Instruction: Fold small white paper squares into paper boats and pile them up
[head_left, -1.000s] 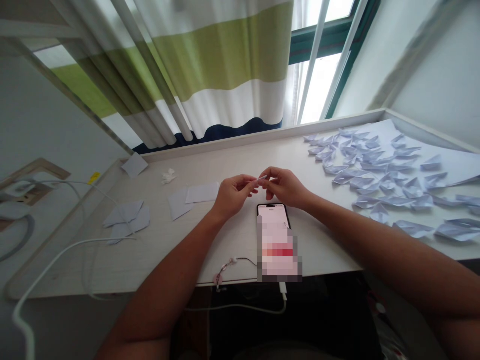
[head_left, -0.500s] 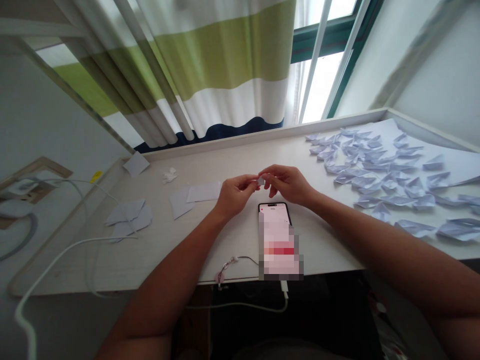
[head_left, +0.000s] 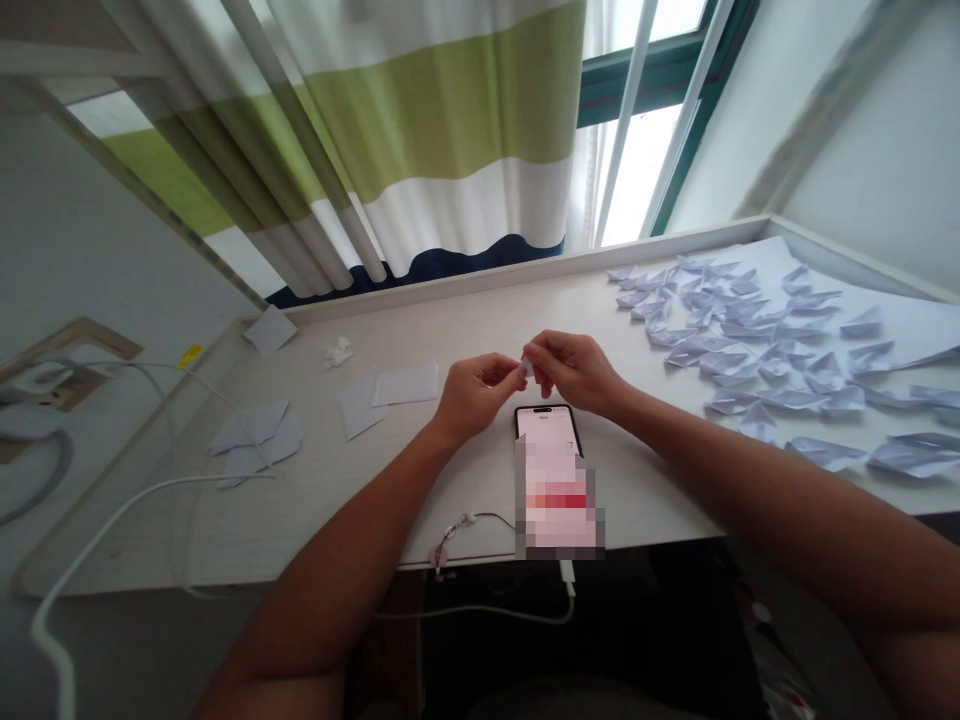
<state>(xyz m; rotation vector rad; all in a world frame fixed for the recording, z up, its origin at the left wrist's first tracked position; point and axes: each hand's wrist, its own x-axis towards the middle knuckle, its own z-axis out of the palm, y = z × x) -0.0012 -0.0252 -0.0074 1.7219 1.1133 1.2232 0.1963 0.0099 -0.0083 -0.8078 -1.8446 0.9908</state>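
My left hand (head_left: pixel 474 394) and my right hand (head_left: pixel 574 371) meet above the pale desk (head_left: pixel 315 500), fingertips pinched together on a small folded white paper piece (head_left: pixel 527 367). Only a sliver of that paper shows between the fingers. Right below the hands lies a phone (head_left: pixel 553 470) with its screen lit, a cable plugged into its near end.
Several folded paper boats (head_left: pixel 757 340) cover the desk's right side on a large white sheet (head_left: pixel 915 325). Flat paper squares (head_left: pixel 405 384) and folded pieces (head_left: pixel 255 437) lie at left. A white cable (head_left: pixel 112 510) loops off the left edge. Striped curtain (head_left: pixel 420 140) and window stand behind.
The paper piece has been squeezed smaller between my fingertips and the hands have closed in slightly. Nothing else on the desk moved.
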